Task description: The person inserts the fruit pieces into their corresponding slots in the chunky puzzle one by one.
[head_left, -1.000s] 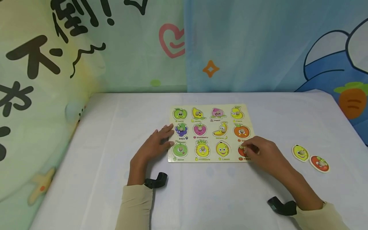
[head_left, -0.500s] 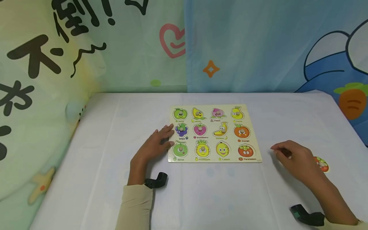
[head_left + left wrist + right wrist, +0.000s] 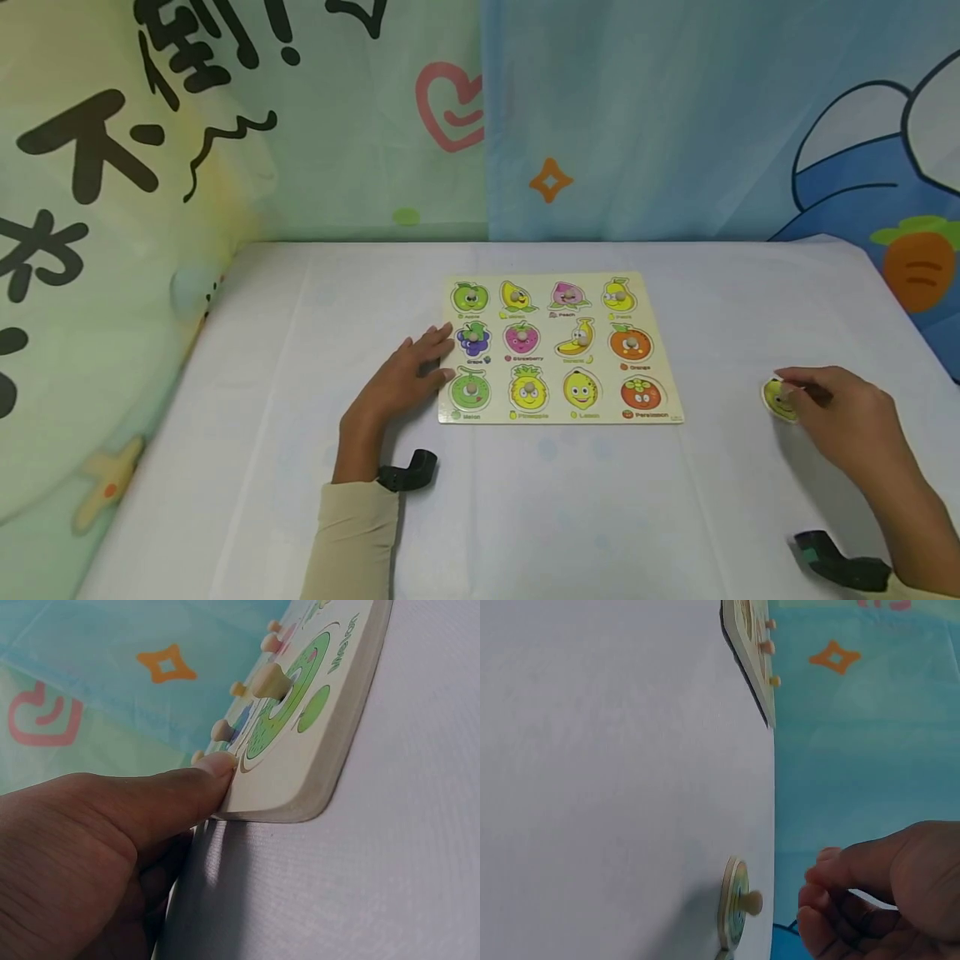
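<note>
A wooden fruit peg puzzle board (image 3: 538,398) lies on the white table. My left hand (image 3: 405,375) rests at its left side, fingers extended along the edge. In the left wrist view the thumb touches the edge near the melon piece (image 3: 300,686), which has a wooden knob. Over a loose yellow lemon puzzle piece (image 3: 777,403) at the right is my right hand (image 3: 851,421), fingers loosely bent. The right wrist view shows a gap between the fingertips and the knob (image 3: 751,902) of that piece. Part of the lemon piece is hidden by the hand.
Most fruit pictures on the board carry knobs; the lemon picture (image 3: 581,389) and persimmon picture (image 3: 641,394) show none. A printed cloth backdrop (image 3: 637,125) stands along the table's far edge. Black wrist cameras (image 3: 408,472) sit on both wrists.
My right hand has left the persimmon picture on the board and moved right to above the lemon piece. The loose persimmon piece is now out of sight behind it. My left hand stays put.
</note>
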The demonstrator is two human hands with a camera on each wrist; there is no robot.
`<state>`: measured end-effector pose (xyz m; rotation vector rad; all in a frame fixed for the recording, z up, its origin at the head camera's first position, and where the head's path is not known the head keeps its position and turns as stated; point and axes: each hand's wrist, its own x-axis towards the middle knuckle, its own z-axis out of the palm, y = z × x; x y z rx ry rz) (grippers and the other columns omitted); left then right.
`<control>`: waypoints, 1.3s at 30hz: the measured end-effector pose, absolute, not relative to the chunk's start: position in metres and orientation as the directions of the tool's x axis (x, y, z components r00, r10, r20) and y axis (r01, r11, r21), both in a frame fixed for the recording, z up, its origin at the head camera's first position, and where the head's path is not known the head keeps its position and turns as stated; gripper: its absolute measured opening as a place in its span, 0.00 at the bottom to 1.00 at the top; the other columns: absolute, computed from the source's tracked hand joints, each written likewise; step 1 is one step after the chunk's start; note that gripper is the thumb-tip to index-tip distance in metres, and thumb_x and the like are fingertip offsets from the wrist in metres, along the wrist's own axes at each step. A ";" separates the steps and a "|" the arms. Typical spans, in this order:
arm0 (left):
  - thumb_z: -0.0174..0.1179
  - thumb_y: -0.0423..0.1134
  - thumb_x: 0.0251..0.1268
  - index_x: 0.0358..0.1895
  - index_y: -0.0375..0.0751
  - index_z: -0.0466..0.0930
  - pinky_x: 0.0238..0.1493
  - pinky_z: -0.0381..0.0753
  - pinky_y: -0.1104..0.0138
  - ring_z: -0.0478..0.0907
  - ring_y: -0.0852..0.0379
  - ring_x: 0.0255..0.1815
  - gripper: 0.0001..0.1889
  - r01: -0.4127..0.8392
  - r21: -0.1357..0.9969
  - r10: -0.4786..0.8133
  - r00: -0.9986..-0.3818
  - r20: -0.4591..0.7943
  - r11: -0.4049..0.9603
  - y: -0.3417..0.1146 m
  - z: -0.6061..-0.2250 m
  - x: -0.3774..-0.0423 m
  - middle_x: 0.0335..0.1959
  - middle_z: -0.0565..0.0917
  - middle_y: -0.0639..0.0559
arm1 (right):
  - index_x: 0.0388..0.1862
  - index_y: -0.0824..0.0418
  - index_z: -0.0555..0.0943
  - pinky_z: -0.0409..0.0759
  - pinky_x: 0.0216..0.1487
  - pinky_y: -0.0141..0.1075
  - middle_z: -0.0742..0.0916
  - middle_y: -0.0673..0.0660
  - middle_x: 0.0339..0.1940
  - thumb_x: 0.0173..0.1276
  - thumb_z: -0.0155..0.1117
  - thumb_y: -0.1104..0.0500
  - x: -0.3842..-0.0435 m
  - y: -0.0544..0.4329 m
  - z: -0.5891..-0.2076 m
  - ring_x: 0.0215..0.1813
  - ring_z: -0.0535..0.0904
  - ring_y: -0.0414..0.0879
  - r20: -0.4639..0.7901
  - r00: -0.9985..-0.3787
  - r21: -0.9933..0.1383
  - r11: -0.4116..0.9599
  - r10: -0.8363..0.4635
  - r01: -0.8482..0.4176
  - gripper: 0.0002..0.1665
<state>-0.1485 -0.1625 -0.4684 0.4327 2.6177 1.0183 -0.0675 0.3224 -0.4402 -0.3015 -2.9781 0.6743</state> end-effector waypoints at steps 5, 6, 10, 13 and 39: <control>0.59 0.42 0.69 0.71 0.44 0.67 0.76 0.40 0.62 0.48 0.60 0.76 0.28 0.161 0.687 0.374 -0.911 -0.172 0.709 -0.163 -0.468 -0.149 0.75 0.57 0.62 | 0.51 0.77 0.78 0.80 0.33 0.54 0.76 0.76 0.47 0.68 0.59 0.67 -0.070 0.334 -0.449 0.44 0.72 0.68 -0.103 -0.962 -0.362 0.892 0.252 0.272 0.16; 0.59 0.42 0.69 0.71 0.43 0.67 0.76 0.40 0.62 0.48 0.60 0.76 0.28 0.163 0.687 0.375 -0.911 -0.171 0.708 -0.163 -0.468 -0.149 0.75 0.57 0.62 | 0.50 0.77 0.79 0.79 0.31 0.52 0.77 0.76 0.45 0.67 0.61 0.68 -0.070 0.335 -0.451 0.43 0.73 0.67 -0.107 -0.963 -0.348 0.898 0.246 0.268 0.16; 0.59 0.41 0.69 0.71 0.42 0.67 0.76 0.40 0.62 0.48 0.59 0.77 0.28 0.176 0.690 0.385 -0.909 -0.161 0.702 -0.163 -0.469 -0.149 0.75 0.58 0.61 | 0.47 0.77 0.80 0.75 0.27 0.45 0.80 0.72 0.38 0.66 0.64 0.66 -0.072 0.338 -0.458 0.37 0.74 0.63 -0.100 -0.967 -0.321 0.912 0.235 0.255 0.15; 0.59 0.42 0.69 0.71 0.42 0.67 0.76 0.39 0.62 0.48 0.59 0.77 0.28 0.173 0.694 0.383 -0.910 -0.159 0.699 -0.163 -0.469 -0.149 0.75 0.58 0.61 | 0.45 0.77 0.80 0.74 0.28 0.48 0.81 0.71 0.35 0.66 0.64 0.66 -0.076 0.338 -0.460 0.36 0.74 0.62 -0.096 -0.967 -0.315 0.914 0.237 0.255 0.14; 0.59 0.43 0.69 0.71 0.46 0.67 0.76 0.41 0.60 0.47 0.62 0.76 0.28 0.135 0.697 0.357 -0.916 -0.184 0.705 -0.163 -0.469 -0.149 0.75 0.57 0.64 | 0.47 0.64 0.84 0.74 0.30 0.20 0.86 0.66 0.47 0.67 0.68 0.53 -0.090 0.279 -0.431 0.43 0.79 0.45 -0.050 -0.993 -0.596 0.795 0.103 0.113 0.17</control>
